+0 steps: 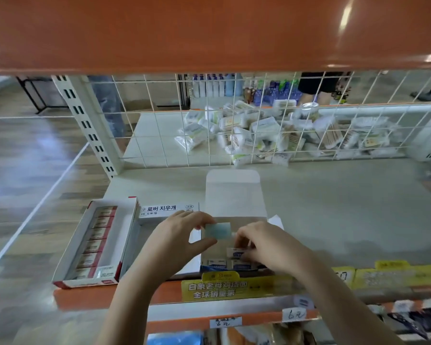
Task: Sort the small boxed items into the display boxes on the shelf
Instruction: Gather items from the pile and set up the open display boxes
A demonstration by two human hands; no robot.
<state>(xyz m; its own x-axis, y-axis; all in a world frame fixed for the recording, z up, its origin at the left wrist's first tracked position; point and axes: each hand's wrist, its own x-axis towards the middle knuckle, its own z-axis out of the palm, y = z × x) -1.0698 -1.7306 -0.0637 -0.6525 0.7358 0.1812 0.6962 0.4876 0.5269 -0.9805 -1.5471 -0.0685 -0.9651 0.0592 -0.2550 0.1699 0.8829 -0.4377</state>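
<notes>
My left hand (182, 235) pinches a small pale blue-green boxed item (218, 229) between thumb and fingers, just above an open white display box (234, 195) whose lid flap stands up behind it. My right hand (266, 245) reaches into that box with its fingers curled round a small white-and-blue boxed item (235, 253). More white-and-blue boxed items (217, 263) lie along the box's front. To the left stands a red-and-white display box (127, 227) holding a row of several red-and-white boxed items (95, 242). A white box with Korean print (168, 211) sits between the two.
The white shelf (334, 207) stretches bare to the right. A wire grid (234, 120) backs it, with a heap of cotton-swab packs (271, 130) behind. An orange shelf (209, 33) hangs overhead. Yellow price strips (234, 287) line the front edge.
</notes>
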